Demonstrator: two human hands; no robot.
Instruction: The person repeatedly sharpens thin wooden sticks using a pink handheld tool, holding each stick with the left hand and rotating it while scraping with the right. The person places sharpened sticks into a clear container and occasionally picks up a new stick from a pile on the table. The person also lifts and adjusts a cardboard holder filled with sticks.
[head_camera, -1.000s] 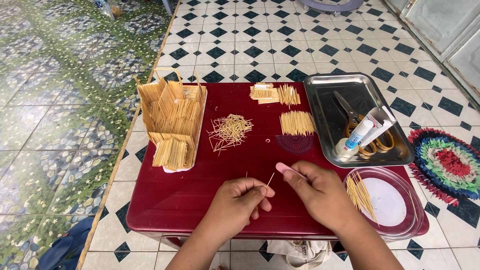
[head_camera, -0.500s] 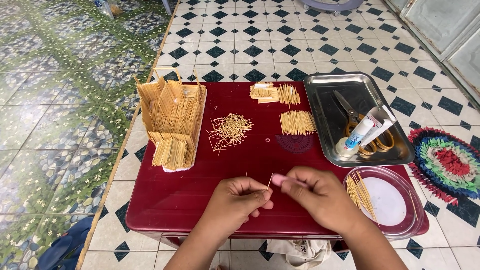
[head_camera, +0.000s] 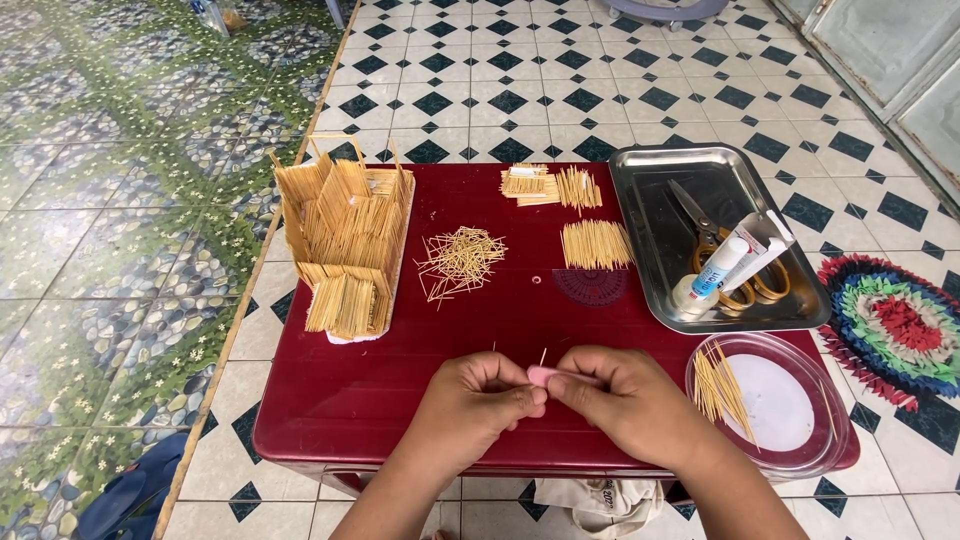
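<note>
**Hands joined over a thin stick at the table's near edge**

Near the front edge of the red table (head_camera: 330, 400), the left hand (head_camera: 470, 405) and right hand (head_camera: 625, 400) meet, fingertips pinched together on a small pink piece (head_camera: 540, 375) and a thin wooden stick (head_camera: 543, 357) whose tip stands just above the fingers. One second earlier the hands were apart, the right holding the pink piece out flat and the left holding the stick tilted; since then they have closed on each other and now touch. Nothing else on the table has shifted. At the left edge stands the toothpick structure (head_camera: 345, 240) on its white base. Mid-table lies a loose heap of toothpicks (head_camera: 460, 262); toward the far edge lie neat bundles (head_camera: 597, 244). At the far right corner, the steel tray (head_camera: 650, 180) holds scissors (head_camera: 730, 255) and a glue tube (head_camera: 722, 268). At the near right corner, a round clear lid (head_camera: 800, 420) carries more toothpicks (head_camera: 722, 390).
</note>
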